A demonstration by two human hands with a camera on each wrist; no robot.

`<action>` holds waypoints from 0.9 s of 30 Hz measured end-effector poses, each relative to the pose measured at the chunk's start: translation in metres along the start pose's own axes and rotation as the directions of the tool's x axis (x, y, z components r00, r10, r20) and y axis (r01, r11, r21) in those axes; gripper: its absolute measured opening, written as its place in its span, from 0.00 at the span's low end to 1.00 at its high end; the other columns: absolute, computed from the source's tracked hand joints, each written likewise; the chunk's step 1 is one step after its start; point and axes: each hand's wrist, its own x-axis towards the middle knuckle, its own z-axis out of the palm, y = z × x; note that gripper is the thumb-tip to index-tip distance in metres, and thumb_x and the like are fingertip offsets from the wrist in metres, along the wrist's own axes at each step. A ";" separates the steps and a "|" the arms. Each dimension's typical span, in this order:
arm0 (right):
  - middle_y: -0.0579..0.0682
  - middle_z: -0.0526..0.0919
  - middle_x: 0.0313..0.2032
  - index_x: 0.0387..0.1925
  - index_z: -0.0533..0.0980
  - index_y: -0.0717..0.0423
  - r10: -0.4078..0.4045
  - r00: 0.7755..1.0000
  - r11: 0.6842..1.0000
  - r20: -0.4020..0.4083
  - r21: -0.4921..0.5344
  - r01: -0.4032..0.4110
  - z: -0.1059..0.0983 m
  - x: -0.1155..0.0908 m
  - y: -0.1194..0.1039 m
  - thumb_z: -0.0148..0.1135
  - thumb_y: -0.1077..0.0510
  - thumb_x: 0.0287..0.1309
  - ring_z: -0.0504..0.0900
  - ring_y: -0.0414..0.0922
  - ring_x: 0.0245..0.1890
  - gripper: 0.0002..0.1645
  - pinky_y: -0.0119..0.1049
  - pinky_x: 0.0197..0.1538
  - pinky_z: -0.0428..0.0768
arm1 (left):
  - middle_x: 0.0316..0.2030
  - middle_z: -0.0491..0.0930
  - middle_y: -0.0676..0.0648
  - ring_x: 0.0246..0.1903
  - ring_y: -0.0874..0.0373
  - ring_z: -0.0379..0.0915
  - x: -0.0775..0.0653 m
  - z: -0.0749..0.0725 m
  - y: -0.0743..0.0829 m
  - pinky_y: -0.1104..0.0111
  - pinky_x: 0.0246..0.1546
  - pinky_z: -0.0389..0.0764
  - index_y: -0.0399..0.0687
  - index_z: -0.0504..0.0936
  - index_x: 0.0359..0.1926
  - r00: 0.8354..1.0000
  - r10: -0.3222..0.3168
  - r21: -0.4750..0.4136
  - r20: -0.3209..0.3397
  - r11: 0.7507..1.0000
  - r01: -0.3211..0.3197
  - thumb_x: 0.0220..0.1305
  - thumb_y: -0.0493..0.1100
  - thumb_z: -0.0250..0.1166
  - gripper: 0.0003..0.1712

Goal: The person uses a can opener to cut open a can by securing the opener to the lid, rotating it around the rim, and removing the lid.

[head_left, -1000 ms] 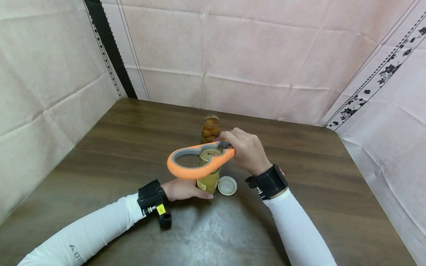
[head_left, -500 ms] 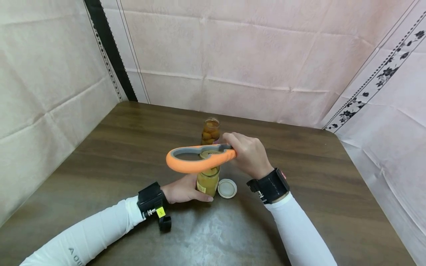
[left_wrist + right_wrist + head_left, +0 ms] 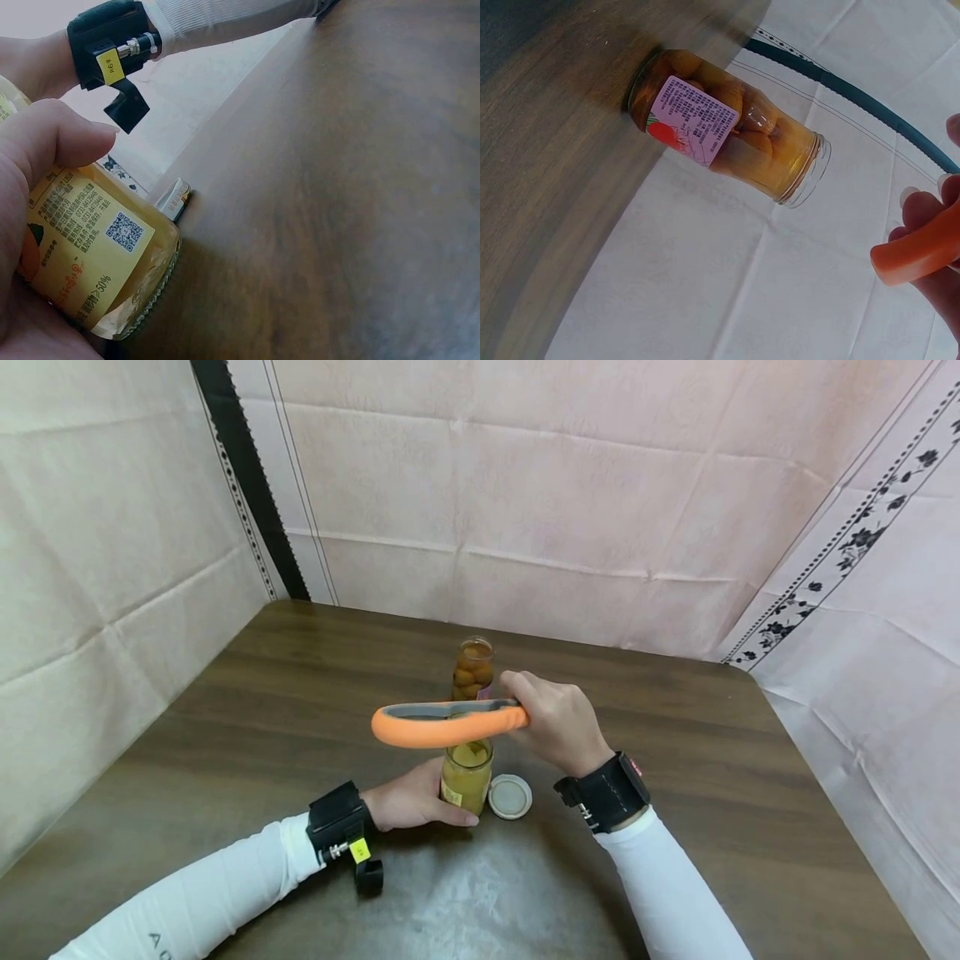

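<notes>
My left hand (image 3: 408, 795) grips a glass jar of pale yellow fruit (image 3: 467, 785), its thumb along the near side. The jar stands upright on the table, its glass mouth uncovered in the head view. The left wrist view shows its yellow label (image 3: 94, 240) with a QR code. Above the jar, my right hand (image 3: 553, 722) holds an orange jar opener (image 3: 442, 732) with a grey inner lining, seen nearly edge-on. Something gold-coloured shows faintly through its loop, mostly hidden. Fingers also curl at the opener's orange handle (image 3: 915, 253) in the right wrist view.
Behind the opener stands a lidless jar of orange-brown fruit (image 3: 473, 670), with a purple label (image 3: 694, 120) in the right wrist view. A white lid (image 3: 510, 797) lies right of the yellow jar. Pale cloth (image 3: 555, 527) hangs behind the wooden table (image 3: 337, 702).
The jar opener has tipped from showing its open loop to nearly edge-on, rising relative to the yellow jar. The gold lid with red print seen in its loop is now mostly hidden.
</notes>
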 end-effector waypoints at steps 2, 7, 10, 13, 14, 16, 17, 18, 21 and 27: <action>0.49 0.79 0.26 0.41 0.73 0.60 -0.001 1.000 1.000 0.004 -0.003 0.001 0.001 -0.001 -0.001 0.72 0.65 0.49 0.72 0.39 0.18 0.18 0.32 0.19 0.75 | 0.50 0.79 0.43 0.48 0.56 0.76 -0.001 0.001 -0.001 0.62 0.55 0.76 0.37 0.69 0.64 1.000 -0.013 0.009 -0.003 1.000 0.013 0.61 0.39 0.73 0.34; 0.47 0.76 0.22 0.38 0.73 0.59 0.004 1.000 1.000 0.006 -0.019 -0.004 0.003 -0.003 -0.001 0.73 0.63 0.49 0.68 0.38 0.15 0.18 0.31 0.17 0.72 | 0.47 0.79 0.46 0.45 0.55 0.76 -0.002 0.002 -0.002 0.60 0.53 0.77 0.37 0.71 0.61 1.000 -0.013 0.024 -0.003 1.000 0.013 0.61 0.39 0.73 0.31; 0.45 0.72 0.18 0.36 0.73 0.59 0.013 1.000 0.999 0.006 -0.039 -0.013 0.004 -0.003 0.000 0.72 0.61 0.48 0.67 0.37 0.14 0.17 0.31 0.16 0.70 | 0.46 0.80 0.46 0.45 0.55 0.76 -0.001 0.002 -0.002 0.60 0.52 0.77 0.38 0.72 0.60 1.000 -0.009 0.033 -0.005 0.999 0.009 0.61 0.39 0.74 0.29; 0.44 0.70 0.16 0.34 0.72 0.58 0.026 1.000 0.998 0.006 -0.064 -0.026 0.004 -0.002 0.002 0.72 0.60 0.47 0.67 0.38 0.14 0.16 0.32 0.16 0.70 | 0.46 0.79 0.46 0.45 0.55 0.76 0.000 0.001 -0.001 0.60 0.53 0.76 0.39 0.72 0.60 1.000 -0.001 0.046 -0.004 0.999 0.001 0.61 0.39 0.74 0.29; 0.44 0.70 0.16 0.34 0.72 0.58 0.030 1.000 0.997 0.008 -0.071 -0.030 0.004 -0.002 0.003 0.72 0.60 0.47 0.67 0.38 0.14 0.16 0.32 0.16 0.70 | 0.47 0.79 0.46 0.46 0.56 0.76 0.001 0.000 -0.001 0.61 0.54 0.76 0.40 0.72 0.61 1.000 0.002 0.055 -0.003 0.999 -0.002 0.61 0.39 0.73 0.30; 0.44 0.69 0.16 0.34 0.72 0.58 0.037 0.999 0.996 0.015 -0.080 -0.036 0.004 -0.002 0.004 0.71 0.61 0.46 0.67 0.39 0.15 0.15 0.32 0.17 0.69 | 0.47 0.79 0.46 0.46 0.56 0.76 0.001 0.000 0.000 0.61 0.54 0.76 0.39 0.72 0.61 1.000 0.012 0.067 0.000 0.998 -0.012 0.61 0.39 0.73 0.30; 0.44 0.69 0.16 0.34 0.72 0.58 0.039 0.999 0.996 0.022 -0.081 -0.037 0.003 -0.001 0.004 0.71 0.61 0.46 0.67 0.39 0.15 0.15 0.32 0.17 0.69 | 0.47 0.79 0.46 0.46 0.56 0.76 0.001 -0.001 0.000 0.61 0.54 0.76 0.39 0.71 0.61 1.000 0.016 0.069 0.002 0.997 -0.016 0.61 0.39 0.73 0.30; 0.44 0.69 0.16 0.34 0.72 0.58 0.040 0.999 0.996 0.030 -0.081 -0.037 0.003 -0.001 0.005 0.70 0.62 0.46 0.67 0.38 0.15 0.15 0.31 0.17 0.69 | 0.47 0.79 0.46 0.46 0.56 0.76 0.001 -0.001 0.001 0.62 0.54 0.76 0.39 0.71 0.62 1.000 0.019 0.074 0.003 0.997 -0.019 0.62 0.39 0.73 0.30; 0.43 0.71 0.16 0.37 0.72 0.58 0.043 0.997 0.996 0.057 -0.076 -0.039 0.002 -0.002 0.005 0.72 0.62 0.44 0.68 0.38 0.15 0.19 0.31 0.17 0.71 | 0.48 0.79 0.46 0.47 0.56 0.76 0.001 -0.001 0.001 0.61 0.55 0.76 0.39 0.71 0.62 1.000 0.030 0.087 0.002 0.996 -0.030 0.62 0.39 0.73 0.30; 0.46 0.79 0.18 0.43 0.72 0.60 0.056 0.996 0.996 0.076 -0.079 -0.050 0.000 -0.002 0.005 0.81 0.60 0.36 0.75 0.39 0.15 0.32 0.34 0.19 0.77 | 0.49 0.79 0.44 0.48 0.54 0.75 0.001 -0.001 0.000 0.58 0.56 0.75 0.42 0.71 0.63 1.000 0.024 0.074 -0.003 0.997 -0.024 0.62 0.39 0.73 0.31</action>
